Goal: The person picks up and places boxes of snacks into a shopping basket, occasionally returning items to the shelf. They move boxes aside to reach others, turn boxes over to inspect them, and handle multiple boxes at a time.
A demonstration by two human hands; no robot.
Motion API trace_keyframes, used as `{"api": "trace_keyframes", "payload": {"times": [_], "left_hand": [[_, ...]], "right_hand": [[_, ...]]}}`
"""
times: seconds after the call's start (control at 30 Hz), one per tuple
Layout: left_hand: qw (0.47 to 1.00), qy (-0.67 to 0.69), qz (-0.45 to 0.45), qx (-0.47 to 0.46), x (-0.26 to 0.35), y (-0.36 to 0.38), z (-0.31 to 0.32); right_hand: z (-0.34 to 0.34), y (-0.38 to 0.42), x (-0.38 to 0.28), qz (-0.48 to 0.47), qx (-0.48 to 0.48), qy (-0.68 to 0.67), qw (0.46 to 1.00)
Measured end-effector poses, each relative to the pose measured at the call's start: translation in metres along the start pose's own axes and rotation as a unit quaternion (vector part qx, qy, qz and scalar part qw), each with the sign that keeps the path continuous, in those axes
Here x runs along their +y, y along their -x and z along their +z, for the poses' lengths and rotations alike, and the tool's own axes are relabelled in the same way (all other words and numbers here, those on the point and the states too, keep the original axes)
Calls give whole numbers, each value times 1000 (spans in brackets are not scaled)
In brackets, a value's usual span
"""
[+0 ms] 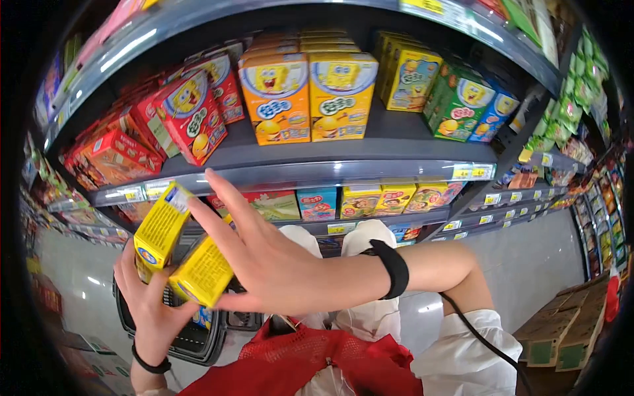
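Holding two yellow boxes at once, I have them low in front of the shelf, above a dark shopping basket [198,340] that sits just under my hands. My left hand [148,297] is curled from below around the base of the upper yellow box [160,228], and its fingers also brace the near end of the lower yellow box [203,272]. My right hand [261,254] reaches across from the right, fingers spread and nearly flat, the palm pressing against the side of the lower box while the thumb tucks beneath it. The two boxes touch each other at an angle, like a loose stack.

To do this well, I judge I should square the boxes against each other before shifting either, so neither slides out of a flat-palmed hold. Closing the right fingers round the lower box would give a surer hold than pressure alone. Directly beyond my fingertips stand the orange boxes [276,99] on the grey shelf [330,173]; red boxes [191,119] lie up and to the left, well apart.
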State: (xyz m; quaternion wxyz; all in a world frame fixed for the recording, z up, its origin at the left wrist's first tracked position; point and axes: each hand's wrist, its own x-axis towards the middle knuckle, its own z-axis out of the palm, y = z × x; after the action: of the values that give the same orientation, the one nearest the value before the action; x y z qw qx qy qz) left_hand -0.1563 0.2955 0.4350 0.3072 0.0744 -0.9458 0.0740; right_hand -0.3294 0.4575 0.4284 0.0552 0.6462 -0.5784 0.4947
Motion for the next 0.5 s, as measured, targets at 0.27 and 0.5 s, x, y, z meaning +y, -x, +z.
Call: {"api": "trace_keyframes", "payload": {"times": [0.27, 0.5], "left_hand": [[978, -11, 122, 166, 83, -103, 14], [966, 107, 142, 188, 119, -123, 51]], "right_hand": [[-103, 35, -13, 46, 201, 146, 967], [-209, 71, 2, 147, 270, 416, 856]]}}
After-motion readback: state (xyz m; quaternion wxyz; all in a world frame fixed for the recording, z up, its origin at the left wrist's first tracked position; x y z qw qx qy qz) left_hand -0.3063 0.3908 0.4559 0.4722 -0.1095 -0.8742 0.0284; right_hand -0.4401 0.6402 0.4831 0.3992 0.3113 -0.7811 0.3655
